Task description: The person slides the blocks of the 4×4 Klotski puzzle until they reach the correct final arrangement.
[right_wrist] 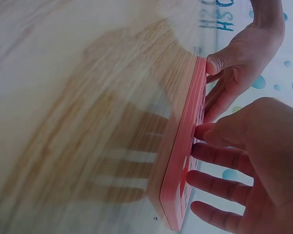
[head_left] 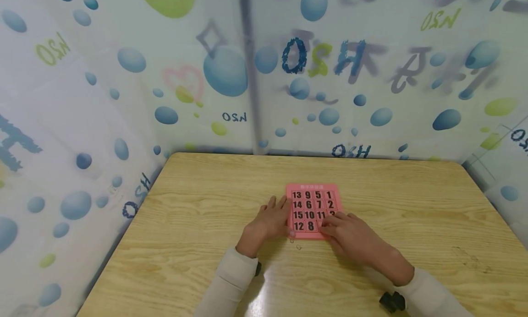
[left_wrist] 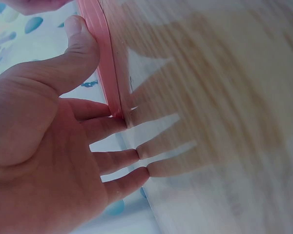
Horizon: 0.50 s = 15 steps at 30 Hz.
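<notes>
A pink number slide puzzle lies flat on the wooden table, its black-numbered tiles in a square grid. In the head view the top row reads 13, 9, 5, 1. My left hand rests along the puzzle's left side, thumb at the near left corner; in the left wrist view its fingers are spread and nearly straight, tips on the table. Over the lower right tiles, my right hand touches the puzzle with extended fingers, thumb and index tip close together. These fingers hide the bottom right tiles and part of the 3.
The light wood table stretches out around the puzzle. Behind and beside it hangs a white curtain printed with blue and green drops. Small marks show on the tabletop just in front of the puzzle.
</notes>
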Motion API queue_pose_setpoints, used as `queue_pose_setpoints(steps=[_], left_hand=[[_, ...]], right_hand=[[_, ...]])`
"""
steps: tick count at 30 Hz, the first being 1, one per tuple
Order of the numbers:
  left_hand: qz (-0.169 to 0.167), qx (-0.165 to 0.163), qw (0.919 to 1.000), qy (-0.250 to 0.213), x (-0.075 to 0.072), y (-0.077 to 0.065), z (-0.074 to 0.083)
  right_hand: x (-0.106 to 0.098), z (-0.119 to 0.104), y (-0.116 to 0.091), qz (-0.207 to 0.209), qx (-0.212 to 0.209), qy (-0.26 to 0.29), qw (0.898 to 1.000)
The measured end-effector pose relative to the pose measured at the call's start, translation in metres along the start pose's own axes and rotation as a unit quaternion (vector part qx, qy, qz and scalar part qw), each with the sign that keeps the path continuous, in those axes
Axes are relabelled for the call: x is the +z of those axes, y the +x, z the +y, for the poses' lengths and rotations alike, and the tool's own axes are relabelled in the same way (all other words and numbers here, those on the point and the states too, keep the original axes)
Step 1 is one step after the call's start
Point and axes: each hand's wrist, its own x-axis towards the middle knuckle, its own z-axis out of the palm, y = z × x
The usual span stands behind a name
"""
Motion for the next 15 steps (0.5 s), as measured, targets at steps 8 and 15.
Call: queue_pose_setpoints(steps=[8, 15], left_hand=[[-0.001, 0.0, 1.0, 0.001, 0.0006, 0.001, -0.0006], [0.001, 0.001, 1.0, -0.001, 0.0006, 0.0006, -0.0009]], right_hand=[[0.0031, 0.0012, -0.0008, 0.001, 0.009, -0.006, 1.0], [0.0014, 0.0011, -0.0035, -0.005, 0.021, -0.016, 1.0]])
